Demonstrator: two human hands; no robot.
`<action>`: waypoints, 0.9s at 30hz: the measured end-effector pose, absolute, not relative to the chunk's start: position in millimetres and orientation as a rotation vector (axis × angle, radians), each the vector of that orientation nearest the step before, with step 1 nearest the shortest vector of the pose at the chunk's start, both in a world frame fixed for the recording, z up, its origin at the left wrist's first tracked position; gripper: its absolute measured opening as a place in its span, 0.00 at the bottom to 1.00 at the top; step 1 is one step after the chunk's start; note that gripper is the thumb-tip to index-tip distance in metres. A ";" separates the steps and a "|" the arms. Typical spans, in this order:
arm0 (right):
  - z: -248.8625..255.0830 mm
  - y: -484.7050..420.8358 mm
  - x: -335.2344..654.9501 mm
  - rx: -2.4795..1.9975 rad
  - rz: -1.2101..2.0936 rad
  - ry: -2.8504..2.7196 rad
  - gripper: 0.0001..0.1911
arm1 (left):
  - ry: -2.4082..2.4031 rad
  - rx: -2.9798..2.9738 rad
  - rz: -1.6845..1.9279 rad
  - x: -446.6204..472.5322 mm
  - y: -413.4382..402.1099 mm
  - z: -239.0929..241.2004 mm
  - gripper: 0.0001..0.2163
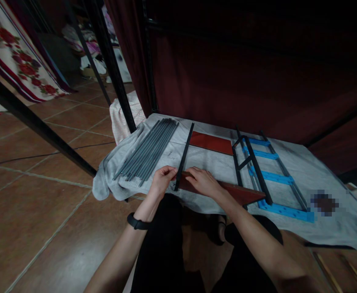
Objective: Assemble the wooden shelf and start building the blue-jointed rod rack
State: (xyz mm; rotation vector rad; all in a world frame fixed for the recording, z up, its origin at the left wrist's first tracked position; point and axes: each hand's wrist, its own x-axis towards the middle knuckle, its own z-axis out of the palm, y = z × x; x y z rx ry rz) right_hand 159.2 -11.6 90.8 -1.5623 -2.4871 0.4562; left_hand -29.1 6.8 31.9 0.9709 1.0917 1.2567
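Note:
My left hand point(162, 179) is closed in a pinch at the near end of a black metal bar point(185, 154) that lies on a grey cloth point(303, 171). My right hand point(204, 182) rests with curled fingers on the left end of a reddish-brown wooden panel point(242, 193), right beside that bar's end. A second reddish-brown panel point(211, 143) lies farther back. A black wristband sits on my left wrist.
A bundle of several grey metal rods point(149, 152) lies left of the bar. A black frame with blue cross pieces point(268, 176) lies to the right. Dark red curtains hang behind. Black bed-frame posts point(111, 61) and a tiled floor point(38, 211) are at the left.

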 end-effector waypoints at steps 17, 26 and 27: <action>90.6 -7.6 160.8 -1.510 0.527 -2.444 0.13 | 1.080 1.017 1.314 -25.8 5.2 32.4 0.13; 86.5 -6.5 162.0 -1.485 0.500 -2.450 0.12 | 1.061 1.012 1.292 -27.9 5.0 33.8 0.13; 86.5 -6.5 162.1 -1.478 0.499 -2.453 0.12 | 1.064 1.037 1.303 -27.7 5.1 33.6 0.12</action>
